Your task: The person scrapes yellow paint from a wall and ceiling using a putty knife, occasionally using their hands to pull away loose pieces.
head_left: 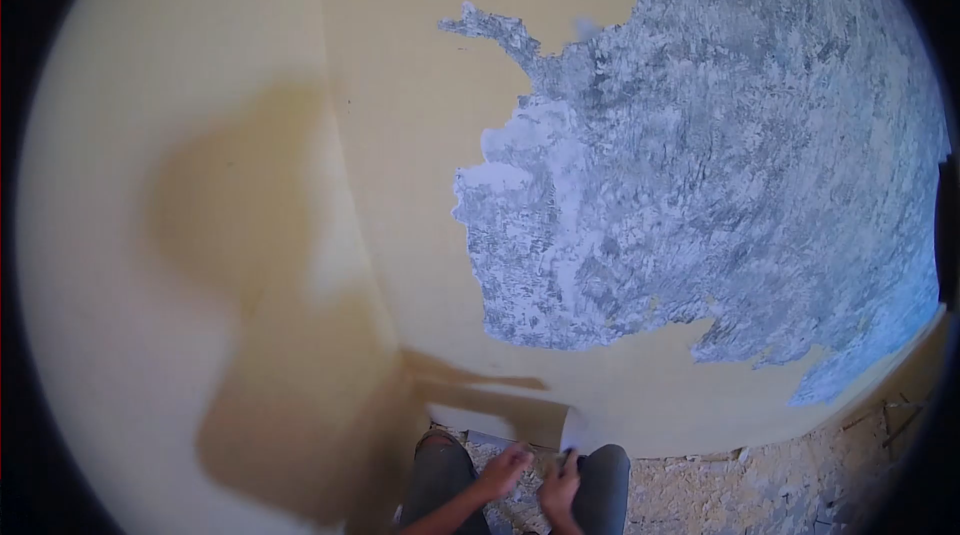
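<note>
Low in the view, between my knees, my right hand [560, 488] is wrapped round the handle of a scraper. The scraper's pale blade [571, 429] points up towards the foot of the wall. My left hand [506, 470] is a little to the left, apart from the scraper, with its fingers curled together; anything in them is too small to make out. Ahead, the yellow wall [420, 135] bears a large grey-white patch [700, 165] with ragged edges.
A paler wall [100, 235] meets the yellow one at a corner on the left, with a shadow across it. Crumbled debris [720, 490] covers the floor along the wall. My knees [605, 485] flank my hands.
</note>
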`<state>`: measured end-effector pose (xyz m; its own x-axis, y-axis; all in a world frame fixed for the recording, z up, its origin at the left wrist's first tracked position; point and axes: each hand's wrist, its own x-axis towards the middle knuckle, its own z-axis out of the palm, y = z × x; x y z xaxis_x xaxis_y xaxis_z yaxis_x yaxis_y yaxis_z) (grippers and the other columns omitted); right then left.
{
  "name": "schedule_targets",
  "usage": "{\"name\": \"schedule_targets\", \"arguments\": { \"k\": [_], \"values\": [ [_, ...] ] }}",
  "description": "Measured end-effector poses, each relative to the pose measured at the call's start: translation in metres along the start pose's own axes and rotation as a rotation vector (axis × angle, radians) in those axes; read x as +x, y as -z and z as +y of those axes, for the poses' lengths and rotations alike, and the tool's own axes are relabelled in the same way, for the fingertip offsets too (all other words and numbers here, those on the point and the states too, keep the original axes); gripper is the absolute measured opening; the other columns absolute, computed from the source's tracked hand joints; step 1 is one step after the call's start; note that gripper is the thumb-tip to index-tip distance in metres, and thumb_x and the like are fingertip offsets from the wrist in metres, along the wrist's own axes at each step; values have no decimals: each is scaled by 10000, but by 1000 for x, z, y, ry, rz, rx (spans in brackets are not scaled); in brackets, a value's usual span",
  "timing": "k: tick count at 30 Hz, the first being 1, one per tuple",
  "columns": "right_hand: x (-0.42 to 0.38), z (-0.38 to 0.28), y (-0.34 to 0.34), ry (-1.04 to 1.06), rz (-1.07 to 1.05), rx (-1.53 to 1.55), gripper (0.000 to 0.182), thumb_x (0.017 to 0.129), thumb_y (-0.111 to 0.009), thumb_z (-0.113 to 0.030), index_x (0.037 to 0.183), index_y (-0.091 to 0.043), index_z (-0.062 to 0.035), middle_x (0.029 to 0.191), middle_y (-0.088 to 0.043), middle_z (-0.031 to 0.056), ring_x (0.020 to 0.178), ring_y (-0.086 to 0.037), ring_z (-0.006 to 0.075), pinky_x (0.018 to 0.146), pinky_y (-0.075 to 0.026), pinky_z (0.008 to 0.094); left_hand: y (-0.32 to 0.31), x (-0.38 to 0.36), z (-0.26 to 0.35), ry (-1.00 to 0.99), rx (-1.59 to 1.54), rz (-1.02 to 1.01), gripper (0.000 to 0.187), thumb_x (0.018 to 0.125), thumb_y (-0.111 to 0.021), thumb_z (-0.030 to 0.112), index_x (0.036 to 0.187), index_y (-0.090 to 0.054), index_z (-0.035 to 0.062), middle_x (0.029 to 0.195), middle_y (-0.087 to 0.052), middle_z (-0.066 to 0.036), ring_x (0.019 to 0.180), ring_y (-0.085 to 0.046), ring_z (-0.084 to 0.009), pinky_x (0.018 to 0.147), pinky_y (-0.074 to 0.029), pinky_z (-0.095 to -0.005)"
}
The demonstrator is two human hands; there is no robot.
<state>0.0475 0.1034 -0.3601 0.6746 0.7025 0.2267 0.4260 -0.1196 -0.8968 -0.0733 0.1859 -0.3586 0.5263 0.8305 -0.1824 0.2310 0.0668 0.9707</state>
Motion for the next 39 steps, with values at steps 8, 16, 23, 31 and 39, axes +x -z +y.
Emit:
{"name": "schedule_targets", "arguments": {
  "k": [8,16,23,31,39],
  "values": [
    [-17,12,-5,135,13,70,777,964,-611,-305,1538,-194,14,1150,-644,260,926,-649,359,831,-509,460,-47,-23,30,-12,220,199,374,988,-567,222,1305,-528,28,1098,-698,-172,1006,-676,-289,910,-509,-415],
    [-17,-14,21,170,-120,295,903,946,-652,-324,1583,-70,-57,1142,-612,254,806,-613,285,744,-508,426,-11,-8,67,19,-32,510,189,1025,-444,161,1095,-539,13,816,-648,-128,647,-647,-201,573,-524,-366],
    [-9,8,-1,-12,-279,236,923,944,-652,-335,1590,-56,-55,1017,-630,225,769,-598,296,725,-504,428,67,31,318,-872,463,758,606,1022,-469,78,1566,-202,66,1224,-559,-294,1007,-638,-413,857,-499,-473],
    [-25,53,-23,31,-567,-69,878,964,-591,-452,1587,-108,-65,1020,-643,206,812,-635,355,741,-509,458,103,71,469,-754,847,911,602,1052,-419,154,1595,-163,194,900,-537,-297,701,-599,-450,665,-506,-520],
    [-31,71,-32,86,-631,-84,854,961,-588,-487,1582,-168,-77,963,-650,188,822,-638,365,732,-509,464,106,66,491,-629,923,897,670,1008,-435,100,1601,-138,196,826,-575,-271,723,-624,-443,672,-509,-531]
  ]
}}
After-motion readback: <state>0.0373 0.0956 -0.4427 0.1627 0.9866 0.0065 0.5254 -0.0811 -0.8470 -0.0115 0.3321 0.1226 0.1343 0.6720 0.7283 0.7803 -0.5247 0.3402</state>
